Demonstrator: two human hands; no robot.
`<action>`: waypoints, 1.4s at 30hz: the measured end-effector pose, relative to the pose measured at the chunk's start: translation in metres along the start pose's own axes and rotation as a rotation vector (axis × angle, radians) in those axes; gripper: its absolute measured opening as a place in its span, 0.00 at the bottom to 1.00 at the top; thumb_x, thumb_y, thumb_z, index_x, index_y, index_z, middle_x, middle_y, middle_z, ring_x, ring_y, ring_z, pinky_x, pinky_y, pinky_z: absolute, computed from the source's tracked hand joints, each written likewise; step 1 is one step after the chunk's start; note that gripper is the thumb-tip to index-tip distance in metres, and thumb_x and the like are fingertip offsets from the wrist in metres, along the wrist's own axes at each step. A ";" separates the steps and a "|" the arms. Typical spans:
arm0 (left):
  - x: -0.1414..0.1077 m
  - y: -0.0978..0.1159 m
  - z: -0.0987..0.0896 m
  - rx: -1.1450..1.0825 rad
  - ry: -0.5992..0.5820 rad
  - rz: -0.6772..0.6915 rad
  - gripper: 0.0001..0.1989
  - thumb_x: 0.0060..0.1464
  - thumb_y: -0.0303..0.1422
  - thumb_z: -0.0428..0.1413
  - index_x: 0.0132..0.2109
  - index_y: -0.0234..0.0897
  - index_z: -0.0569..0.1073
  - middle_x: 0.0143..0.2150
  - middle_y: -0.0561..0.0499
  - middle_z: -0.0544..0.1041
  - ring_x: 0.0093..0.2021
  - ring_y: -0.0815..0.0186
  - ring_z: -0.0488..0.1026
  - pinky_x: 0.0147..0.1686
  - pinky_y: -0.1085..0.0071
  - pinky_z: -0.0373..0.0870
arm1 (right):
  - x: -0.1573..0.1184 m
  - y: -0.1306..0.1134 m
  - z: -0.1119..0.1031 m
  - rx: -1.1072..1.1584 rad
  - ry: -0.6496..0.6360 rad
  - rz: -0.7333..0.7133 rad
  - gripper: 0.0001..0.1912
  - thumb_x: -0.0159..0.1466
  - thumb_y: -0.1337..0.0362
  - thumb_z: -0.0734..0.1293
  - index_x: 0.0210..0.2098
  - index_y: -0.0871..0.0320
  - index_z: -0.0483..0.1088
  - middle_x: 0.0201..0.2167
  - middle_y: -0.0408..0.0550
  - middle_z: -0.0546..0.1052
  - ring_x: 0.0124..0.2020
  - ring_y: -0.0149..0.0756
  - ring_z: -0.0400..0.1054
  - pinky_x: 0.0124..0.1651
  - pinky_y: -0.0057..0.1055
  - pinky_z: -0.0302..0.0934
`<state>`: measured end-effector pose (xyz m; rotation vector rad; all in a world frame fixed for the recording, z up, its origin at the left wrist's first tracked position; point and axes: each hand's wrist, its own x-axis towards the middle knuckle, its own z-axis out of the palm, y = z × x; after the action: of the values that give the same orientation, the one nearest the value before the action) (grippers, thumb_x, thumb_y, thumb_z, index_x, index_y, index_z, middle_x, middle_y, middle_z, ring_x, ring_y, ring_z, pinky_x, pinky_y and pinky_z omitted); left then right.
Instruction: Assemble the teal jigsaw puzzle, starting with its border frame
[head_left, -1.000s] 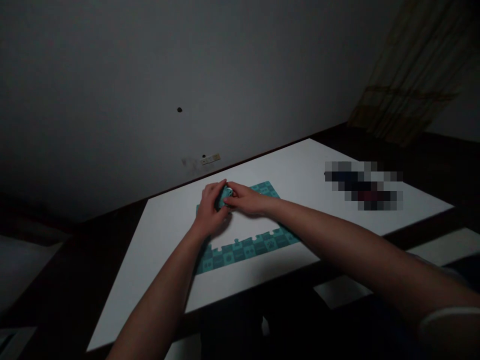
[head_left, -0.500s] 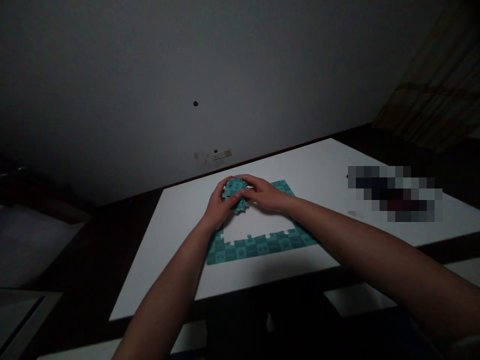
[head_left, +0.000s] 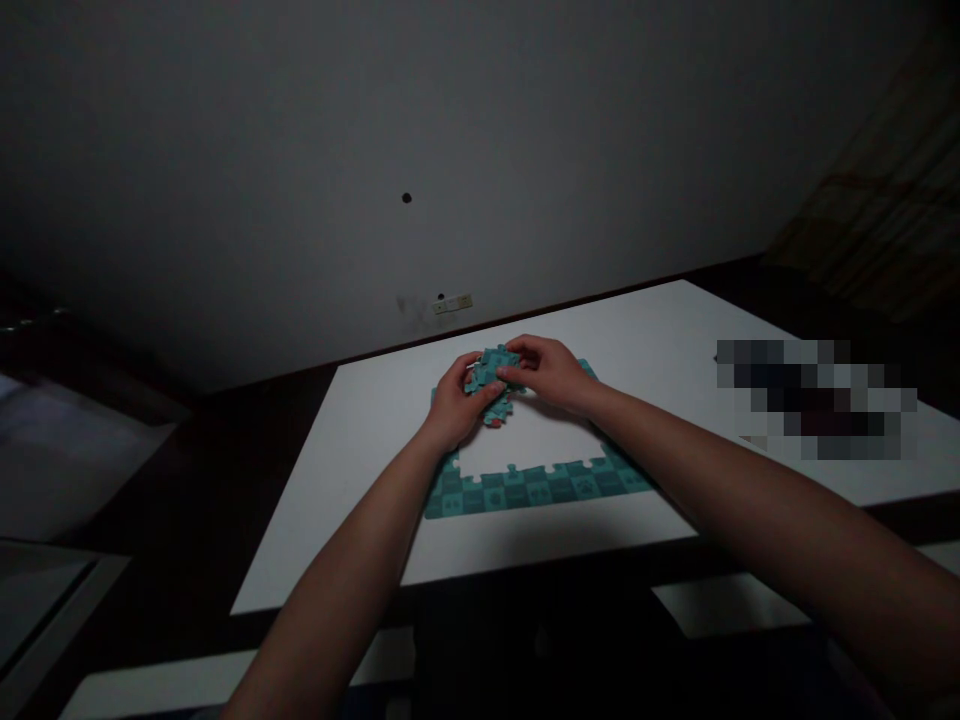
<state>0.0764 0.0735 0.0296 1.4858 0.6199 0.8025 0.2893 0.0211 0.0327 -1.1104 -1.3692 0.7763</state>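
Observation:
Several teal puzzle pieces (head_left: 491, 367) are bunched together between my two hands, over the far part of a teal puzzle border. My left hand (head_left: 456, 402) is wrapped round the bunch from the left, its thumb across the front. From the right, my right hand (head_left: 549, 373) pinches the pieces with thumb and fingers. A spot of red shows at the bunch's lower end. Beneath, the puzzle border (head_left: 536, 488) lies flat, with knobbed inner edges round a bare white middle; its far side is partly hidden by my hands.
The border lies on a white table (head_left: 352, 430). Blurred-out dark items (head_left: 817, 400) sit at the table's right. Behind stands a grey wall with a socket strip (head_left: 452, 303). Another pale surface (head_left: 56, 450) is at the far left.
The view has shifted slightly. My right hand's fingers have moved to the upper right of the bunch, and the pieces look more spread, with red now showing below.

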 end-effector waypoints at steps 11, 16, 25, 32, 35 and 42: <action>0.003 0.002 -0.002 -0.051 0.023 -0.001 0.45 0.53 0.55 0.80 0.68 0.42 0.73 0.53 0.42 0.87 0.32 0.58 0.85 0.30 0.59 0.87 | 0.000 -0.002 -0.004 0.145 0.055 0.019 0.31 0.58 0.45 0.87 0.55 0.52 0.86 0.50 0.54 0.90 0.52 0.53 0.84 0.64 0.56 0.79; 0.004 0.003 -0.005 -0.116 -0.019 -0.026 0.49 0.53 0.56 0.80 0.73 0.40 0.72 0.51 0.42 0.88 0.33 0.58 0.85 0.32 0.58 0.88 | 0.000 -0.002 -0.004 0.106 0.098 -0.043 0.25 0.61 0.48 0.85 0.53 0.51 0.88 0.56 0.56 0.88 0.56 0.54 0.83 0.67 0.56 0.78; 0.004 0.002 -0.003 -0.107 0.003 -0.030 0.46 0.51 0.54 0.81 0.69 0.39 0.75 0.45 0.46 0.87 0.34 0.56 0.86 0.32 0.57 0.88 | 0.003 0.000 -0.004 0.137 0.182 0.070 0.21 0.59 0.51 0.86 0.47 0.54 0.86 0.48 0.54 0.89 0.45 0.49 0.84 0.56 0.50 0.82; 0.006 0.002 0.000 -0.084 0.067 0.011 0.40 0.52 0.55 0.79 0.63 0.38 0.79 0.41 0.48 0.85 0.30 0.59 0.81 0.27 0.60 0.85 | 0.010 0.002 -0.011 0.172 0.250 0.111 0.19 0.59 0.52 0.84 0.42 0.52 0.77 0.40 0.48 0.85 0.43 0.45 0.81 0.50 0.45 0.80; 0.011 0.003 -0.006 -0.055 0.156 0.046 0.37 0.53 0.56 0.78 0.61 0.39 0.80 0.39 0.49 0.84 0.29 0.60 0.81 0.26 0.62 0.84 | 0.017 0.003 -0.023 0.268 0.354 0.106 0.18 0.63 0.51 0.80 0.45 0.50 0.73 0.42 0.45 0.83 0.44 0.41 0.81 0.52 0.44 0.80; 0.026 0.002 -0.035 -0.061 0.461 0.136 0.30 0.54 0.54 0.76 0.54 0.42 0.80 0.37 0.53 0.81 0.29 0.65 0.79 0.27 0.68 0.82 | 0.021 0.007 -0.063 0.165 0.486 0.088 0.32 0.58 0.54 0.84 0.57 0.48 0.74 0.51 0.49 0.85 0.44 0.42 0.81 0.44 0.38 0.77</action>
<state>0.0643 0.1158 0.0338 1.3030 0.8316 1.2768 0.3542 0.0337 0.0418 -1.1418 -0.8388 0.6164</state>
